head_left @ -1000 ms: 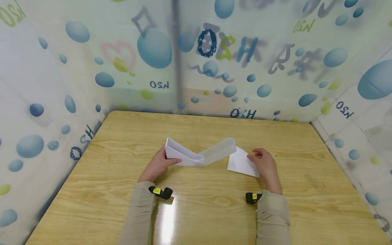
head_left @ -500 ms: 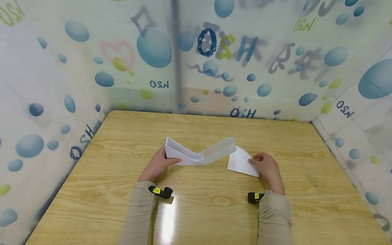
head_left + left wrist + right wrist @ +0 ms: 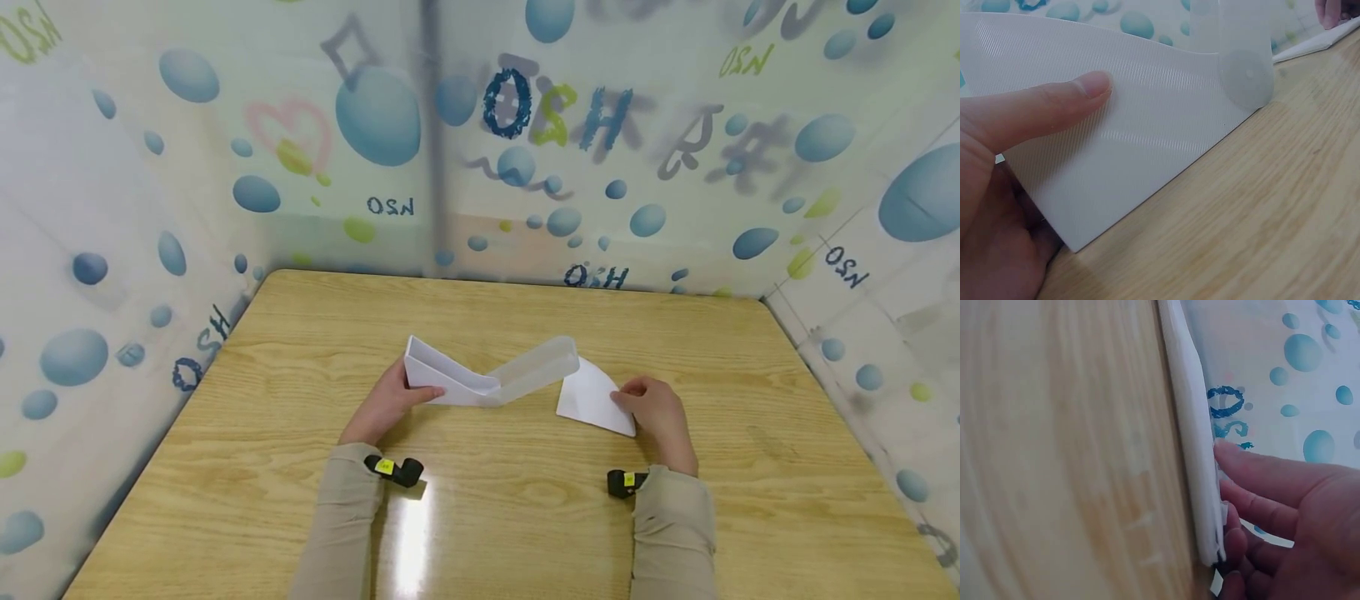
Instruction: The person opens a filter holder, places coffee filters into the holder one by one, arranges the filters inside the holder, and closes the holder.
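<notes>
My left hand [image 3: 382,404] grips the left end of a narrow white box [image 3: 446,385] that rests on the table, its thumb along the ribbed front wall [image 3: 1141,119]. A frosted see-through lid [image 3: 536,369], joined to the box's right end, stands tilted up to the right. Just beyond the lid lies a flat, folded white piece [image 3: 596,400] with one curved edge. My right hand [image 3: 658,421] pinches its right edge, thumb on top and fingers curled at the rim. Several thin layers show at the end of the folded piece [image 3: 1200,487] in the right wrist view; its material is unclear.
The wood-grain table [image 3: 495,517] reaches back to a wall covering [image 3: 465,167] printed with blue drops and letters. Each wrist carries a small black camera, the left camera [image 3: 397,472] and the right camera [image 3: 624,483]. A bright light reflection lies on the table's front part.
My right hand has shifted slightly right and down, and its thumb has come onto the edge of the folded white piece. The left hand and box stay put.
</notes>
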Demonstrator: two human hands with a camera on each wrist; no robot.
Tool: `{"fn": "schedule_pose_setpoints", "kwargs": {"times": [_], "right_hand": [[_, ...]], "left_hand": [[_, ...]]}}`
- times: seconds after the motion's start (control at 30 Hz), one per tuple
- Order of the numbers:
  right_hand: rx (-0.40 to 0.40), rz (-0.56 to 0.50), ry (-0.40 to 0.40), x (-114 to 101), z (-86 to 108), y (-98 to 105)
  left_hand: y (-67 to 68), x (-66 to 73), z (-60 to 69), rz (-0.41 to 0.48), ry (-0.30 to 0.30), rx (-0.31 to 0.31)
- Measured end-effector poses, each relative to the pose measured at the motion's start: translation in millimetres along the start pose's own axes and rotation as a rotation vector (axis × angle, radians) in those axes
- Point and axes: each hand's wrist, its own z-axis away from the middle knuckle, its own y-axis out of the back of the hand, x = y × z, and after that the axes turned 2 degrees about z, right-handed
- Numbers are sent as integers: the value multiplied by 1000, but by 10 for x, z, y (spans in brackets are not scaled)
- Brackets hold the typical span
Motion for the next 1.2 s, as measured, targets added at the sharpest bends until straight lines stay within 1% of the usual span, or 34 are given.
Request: {"fn": "schedule_pose_setpoints", "kwargs": {"times": [0.17,0.27,0.4,0.5,0.57,0.7,0.8,1.03,1.2], "right_hand": [[-51,5,5,-20,16,14],[-80,15,6,-27,22,23],[-72,21,21,-22,23,28],[-57,15,30,-5,17,25],[-45,18,38,7,13,19],[-29,20,41,30,5,10],[-23,16,40,40,1,9],[0,20,64,62,-12,12],[0,9,68,75,-19,5]], "left_hand": [[-3,26,9,-9,16,4],[-16,96,26,8,31,3],[-36,218,62,22,48,-4],[-42,248,75,19,50,-7],[-40,232,68,24,53,-5],[-23,118,32,13,45,4],[-11,38,9,4,28,4],[0,-3,-2,-1,16,4],[2,-13,-7,-11,9,9]]}}
